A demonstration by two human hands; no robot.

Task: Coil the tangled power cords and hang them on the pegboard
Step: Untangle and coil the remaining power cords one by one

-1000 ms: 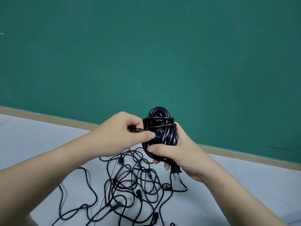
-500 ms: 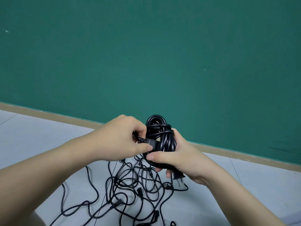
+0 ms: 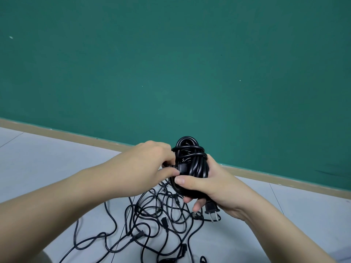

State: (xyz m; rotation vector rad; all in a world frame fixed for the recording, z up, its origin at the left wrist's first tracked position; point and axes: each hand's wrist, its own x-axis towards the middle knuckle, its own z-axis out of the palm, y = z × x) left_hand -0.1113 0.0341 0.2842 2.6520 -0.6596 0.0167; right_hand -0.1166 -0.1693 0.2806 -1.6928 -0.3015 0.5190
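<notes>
Right hand (image 3: 212,185) grips a coiled black power cord (image 3: 191,164), held upright in front of the green wall (image 3: 171,63). Thumb lies across the near face of the bundle, low on it; the other fingers curl round from behind and show below. The top loop of the coil stands clear above the hand. Several turns run crosswise round the upper part of the bundle, binding the long loops together.

The two-prong plug (image 3: 212,209) of this cord sticks out below the right palm, blades pointing down toward the floor, just beside the fingertips.

Left hand (image 3: 150,166) is at the left side of the coil, touching it. Thumb and fingers pinch the cord's other end, a black connector (image 3: 182,166), against the coil's middle, just above the right thumb. A short length of cord shows between the left fingers.

Below both hands, on the pale tiled floor (image 3: 47,168), a tangle of black cords (image 3: 157,221) lies spread in loose loops, with several plugs and connectors among them. The held coil is above this pile; whether any strand joins the two cannot be made out.

A tan baseboard (image 3: 66,134) runs along the wall's foot.
</notes>
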